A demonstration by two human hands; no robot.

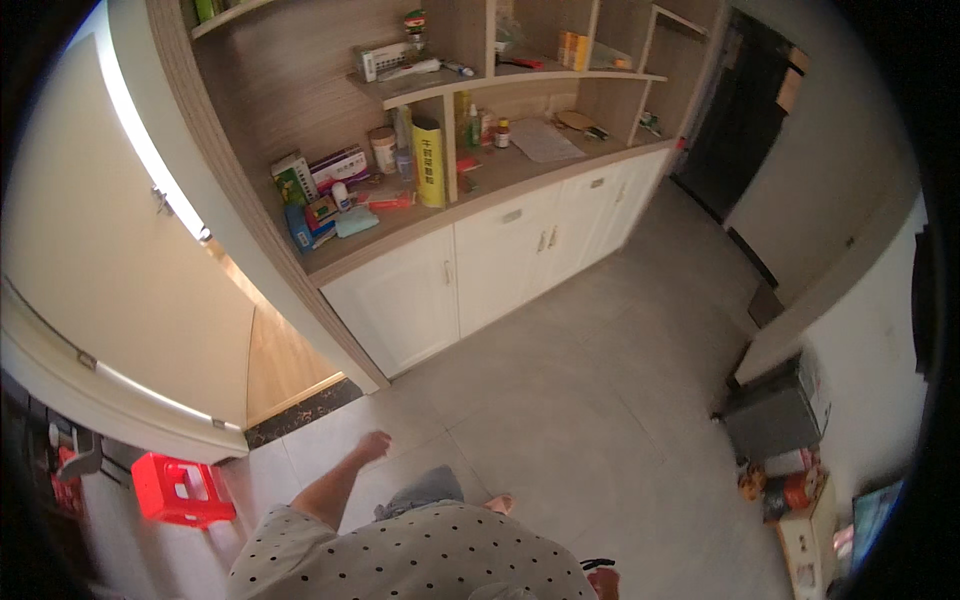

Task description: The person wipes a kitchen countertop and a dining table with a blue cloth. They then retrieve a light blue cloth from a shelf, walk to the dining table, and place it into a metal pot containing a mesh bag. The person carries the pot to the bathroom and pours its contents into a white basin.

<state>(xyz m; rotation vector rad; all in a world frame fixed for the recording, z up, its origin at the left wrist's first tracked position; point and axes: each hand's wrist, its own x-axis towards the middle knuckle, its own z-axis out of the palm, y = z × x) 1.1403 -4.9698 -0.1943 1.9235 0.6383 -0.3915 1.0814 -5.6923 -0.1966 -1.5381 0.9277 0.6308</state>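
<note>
My left hand [375, 447] hangs out in front of my body above the grey floor tiles. Its fingers look loosely curled together, and nothing shows in them. At the lower edge, right of my dotted shirt [440, 555], only a small, dark part of my right hand [604, 580] shows. A black band or cord lies by it; its fingers cannot be made out. Neither hand touches any furniture. Ahead stands a long cabinet [395, 300] with white doors and wooden shelves. On its counter are a tall yellow canister [428, 165], a small brown bottle [501, 133] and several boxes [295, 180].
A door [130, 230] stands ajar at the left, beside a doorway with a dark threshold [305, 412]. A red plastic stool [185, 490] is at the lower left. On the right are a dark grey box-shaped unit [775, 410] and a low wooden stand [800, 545].
</note>
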